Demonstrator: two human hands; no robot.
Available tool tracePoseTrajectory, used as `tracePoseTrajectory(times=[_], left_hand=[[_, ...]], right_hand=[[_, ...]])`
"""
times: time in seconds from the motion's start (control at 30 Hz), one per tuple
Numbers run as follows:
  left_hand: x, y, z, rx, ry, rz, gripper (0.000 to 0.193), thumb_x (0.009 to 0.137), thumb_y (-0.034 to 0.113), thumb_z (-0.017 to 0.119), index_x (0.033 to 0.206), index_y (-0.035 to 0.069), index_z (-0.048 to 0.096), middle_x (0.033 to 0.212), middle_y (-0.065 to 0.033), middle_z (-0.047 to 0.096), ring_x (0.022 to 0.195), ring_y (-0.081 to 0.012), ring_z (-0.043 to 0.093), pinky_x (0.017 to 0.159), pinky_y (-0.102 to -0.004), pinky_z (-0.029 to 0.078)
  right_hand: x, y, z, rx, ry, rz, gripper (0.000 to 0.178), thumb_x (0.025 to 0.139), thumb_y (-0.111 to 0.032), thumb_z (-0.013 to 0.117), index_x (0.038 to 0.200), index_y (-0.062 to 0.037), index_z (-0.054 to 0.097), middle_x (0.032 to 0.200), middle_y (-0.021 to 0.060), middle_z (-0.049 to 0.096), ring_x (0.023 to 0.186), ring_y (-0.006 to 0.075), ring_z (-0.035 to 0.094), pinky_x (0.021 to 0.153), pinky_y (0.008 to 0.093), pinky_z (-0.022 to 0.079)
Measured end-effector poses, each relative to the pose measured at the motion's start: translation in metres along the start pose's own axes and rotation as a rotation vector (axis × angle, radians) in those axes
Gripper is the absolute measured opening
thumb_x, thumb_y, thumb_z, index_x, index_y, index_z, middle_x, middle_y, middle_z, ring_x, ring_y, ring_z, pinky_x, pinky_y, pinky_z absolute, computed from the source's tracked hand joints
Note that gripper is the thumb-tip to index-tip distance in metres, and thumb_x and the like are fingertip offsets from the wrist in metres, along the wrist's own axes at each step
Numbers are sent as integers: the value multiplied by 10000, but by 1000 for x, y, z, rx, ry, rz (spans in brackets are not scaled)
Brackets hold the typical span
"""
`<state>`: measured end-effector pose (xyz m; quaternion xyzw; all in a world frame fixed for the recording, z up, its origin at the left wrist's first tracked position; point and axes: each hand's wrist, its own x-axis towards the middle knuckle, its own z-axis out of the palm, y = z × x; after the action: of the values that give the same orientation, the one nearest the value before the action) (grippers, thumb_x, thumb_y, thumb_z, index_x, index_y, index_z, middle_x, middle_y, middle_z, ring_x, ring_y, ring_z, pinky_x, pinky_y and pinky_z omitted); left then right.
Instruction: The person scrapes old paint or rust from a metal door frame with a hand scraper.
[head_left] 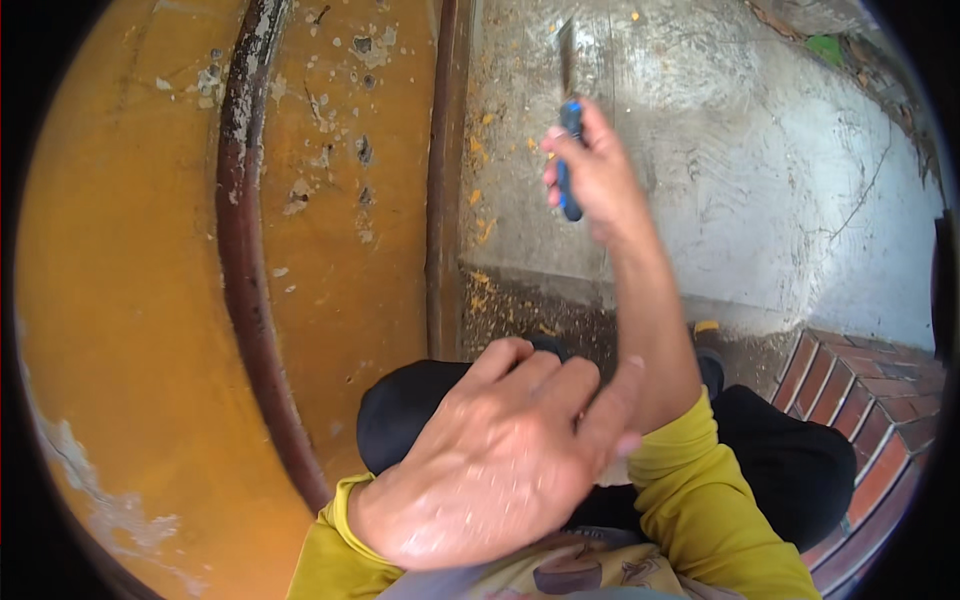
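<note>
My right hand (598, 175) is stretched out ahead, its fingers wrapped round the handle of a narrow-bladed hand tool (571, 165). That handle is blue and black. The metal blade points away from me over the grey concrete; motion blur hides its exact kind. Close to the camera, my left hand (500, 450) shows its back, which looks wet or shiny. Its fingers curl downward with the thumb beside them. The fingertips are mostly out of sight, so anything in them is hidden. It overlaps my right forearm in the picture.
An ochre wall (340, 220) with chipped spots rises at left, crossed by a dark red pipe-like strip (235, 190). Yellow flakes lie along its base. The concrete slab (740, 170) spreads ahead. Brick steps (860, 400) stand at right, and a green leaf (826, 48) lies far right.
</note>
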<state>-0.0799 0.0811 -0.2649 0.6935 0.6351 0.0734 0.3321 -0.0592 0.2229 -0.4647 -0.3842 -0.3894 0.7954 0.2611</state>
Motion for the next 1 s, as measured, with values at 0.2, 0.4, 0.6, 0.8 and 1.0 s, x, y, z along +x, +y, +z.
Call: tracePoseTrajectory(times=[0.2,0.4,0.6,0.8,1.0], left_hand=[[-14,13,28,75,6,79,419,838,191,659,1173,-55,606,791,-80,555,749,-215,585,732,-336,434],[-38,27,25,98,1,-40,476,800,233,746,1189,-14,628,832,-94,612,779,-261,612,791,-365,489],[-51,11,16,65,96,-97,475,780,194,757,1175,-44,643,785,-120,652,712,-289,635,811,-432,511],[-51,4,8,161,149,-226,380,780,71,741,1136,-41,668,770,-127,655,730,-270,636,771,-374,504],[-47,-11,6,218,336,-314,353,740,-9,715,1090,-38,682,744,-117,641,681,-268,615,681,-335,471]], right_hand=[[-38,76,28,-51,42,178,584,1004,-178,517,1537,-182,277,927,58,569,602,109,542,442,254,474],[-71,163,55,-235,-84,130,526,1001,-159,457,1515,-177,343,850,51,573,544,116,541,392,260,450],[-90,184,78,117,-127,294,515,1019,-181,421,1514,-129,286,820,78,593,522,131,564,395,275,464],[-93,197,94,115,-213,297,469,1035,-191,384,1486,-105,289,820,96,597,509,153,582,374,290,462],[2,177,84,170,-200,297,414,1047,-203,343,1451,-119,302,810,89,568,492,155,561,359,303,460]])
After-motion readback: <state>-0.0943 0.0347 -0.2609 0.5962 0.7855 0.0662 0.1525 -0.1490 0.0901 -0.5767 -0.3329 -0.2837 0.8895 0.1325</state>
